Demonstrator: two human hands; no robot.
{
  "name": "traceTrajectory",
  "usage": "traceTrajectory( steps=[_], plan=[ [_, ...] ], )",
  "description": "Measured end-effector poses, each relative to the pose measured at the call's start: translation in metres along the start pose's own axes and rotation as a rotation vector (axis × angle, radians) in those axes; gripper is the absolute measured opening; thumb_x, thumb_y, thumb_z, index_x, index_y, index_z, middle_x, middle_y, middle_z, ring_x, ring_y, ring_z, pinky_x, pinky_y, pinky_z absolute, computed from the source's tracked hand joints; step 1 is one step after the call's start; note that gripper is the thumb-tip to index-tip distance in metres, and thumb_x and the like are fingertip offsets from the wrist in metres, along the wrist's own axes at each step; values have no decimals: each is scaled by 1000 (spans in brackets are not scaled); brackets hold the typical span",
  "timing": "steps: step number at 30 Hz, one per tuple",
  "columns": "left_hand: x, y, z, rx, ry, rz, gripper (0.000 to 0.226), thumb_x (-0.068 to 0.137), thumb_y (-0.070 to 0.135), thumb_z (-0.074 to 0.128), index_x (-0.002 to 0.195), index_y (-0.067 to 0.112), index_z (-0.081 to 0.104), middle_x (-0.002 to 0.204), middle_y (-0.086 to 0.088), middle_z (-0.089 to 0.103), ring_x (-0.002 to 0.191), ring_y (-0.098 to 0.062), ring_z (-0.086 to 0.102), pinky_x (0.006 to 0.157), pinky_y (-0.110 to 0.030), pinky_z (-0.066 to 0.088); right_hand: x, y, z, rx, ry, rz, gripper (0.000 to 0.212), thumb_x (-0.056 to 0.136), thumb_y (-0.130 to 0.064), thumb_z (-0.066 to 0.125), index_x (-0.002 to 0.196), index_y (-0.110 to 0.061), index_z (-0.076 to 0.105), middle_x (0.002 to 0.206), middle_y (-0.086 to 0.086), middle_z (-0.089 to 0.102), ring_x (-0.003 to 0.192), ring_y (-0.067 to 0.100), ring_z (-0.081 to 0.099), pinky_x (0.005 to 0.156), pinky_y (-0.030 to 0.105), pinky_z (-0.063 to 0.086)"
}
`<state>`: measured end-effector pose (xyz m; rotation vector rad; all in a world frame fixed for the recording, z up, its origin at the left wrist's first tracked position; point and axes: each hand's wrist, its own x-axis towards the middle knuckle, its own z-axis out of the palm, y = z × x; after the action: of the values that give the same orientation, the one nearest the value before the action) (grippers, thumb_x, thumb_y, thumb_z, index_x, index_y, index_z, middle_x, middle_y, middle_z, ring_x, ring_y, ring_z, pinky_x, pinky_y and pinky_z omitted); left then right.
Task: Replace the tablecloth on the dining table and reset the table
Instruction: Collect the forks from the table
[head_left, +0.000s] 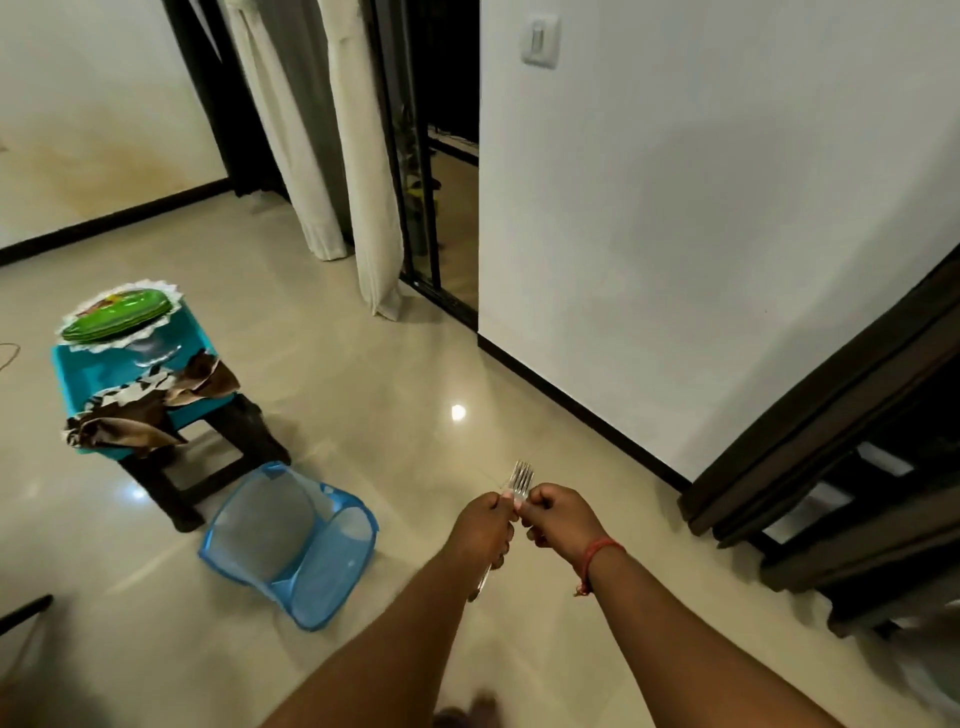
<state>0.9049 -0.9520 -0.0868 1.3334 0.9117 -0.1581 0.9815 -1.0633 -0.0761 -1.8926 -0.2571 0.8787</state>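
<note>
Left hand (485, 525) and right hand (558, 514) both clasp a bunch of forks (521, 480) chest-high above the tiled floor (415, 395), tines forward; recommended: square the handles in one fist before carrying them tableward.

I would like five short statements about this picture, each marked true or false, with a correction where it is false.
1. Both hands hold the forks. True: the left hand and the right hand each have a grip on the bunch, tines pointing away.
2. The green plates are stacked on the floor. False: they sit on a white doily on the blue tray, which rests on a dark stool.
3. The blue mesh hamper stands upright. False: it lies tipped on the floor.
4. Brown patterned cloth lies on the tray. True.
5. A red thread is on the left wrist. False: it is on the right wrist.
</note>
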Motion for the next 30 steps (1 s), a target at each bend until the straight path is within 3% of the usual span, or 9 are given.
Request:
traceTrajectory(
  steps=[7,10,14,21,30],
  plan=[
    [121,74,18,38,-74,31,33,105,34,40,91,10,57,59,-3,41,42,-11,31,46,-20,23,119,-33,-41,59,62,62,23,92,-27,70,80,-10,60,76,6,66,58,14,57,60,29,49],
    [181,127,9,57,-99,27,34,106,34,37,95,10,58,60,-2,40,43,-10,31,45,-20,24,184,-65,-58,12,74,83,18,93,-24,68,93,-6,68,80,7,69,63,14,61,63,27,51],
    [246,205,-21,60,-95,31,31,105,34,37,91,12,54,62,-1,40,45,-10,31,46,-20,23,267,-127,-61,-28,66,43,13,94,-22,65,96,-10,70,81,4,71,66,12,63,63,26,53],
    [346,305,-116,-14,22,37,12,99,16,43,100,8,52,66,-3,41,48,-12,32,47,-23,24,406,-232,-18,-95,-61,-19,6,94,-19,64,92,-16,69,79,5,69,65,14,62,65,29,51],
    [463,394,-301,-257,396,6,18,97,8,37,99,7,55,73,-6,49,55,-15,41,49,-25,34,624,-363,112,-265,-404,-80,8,94,-21,64,95,-14,69,82,7,71,65,13,65,65,29,53]
  ],
)
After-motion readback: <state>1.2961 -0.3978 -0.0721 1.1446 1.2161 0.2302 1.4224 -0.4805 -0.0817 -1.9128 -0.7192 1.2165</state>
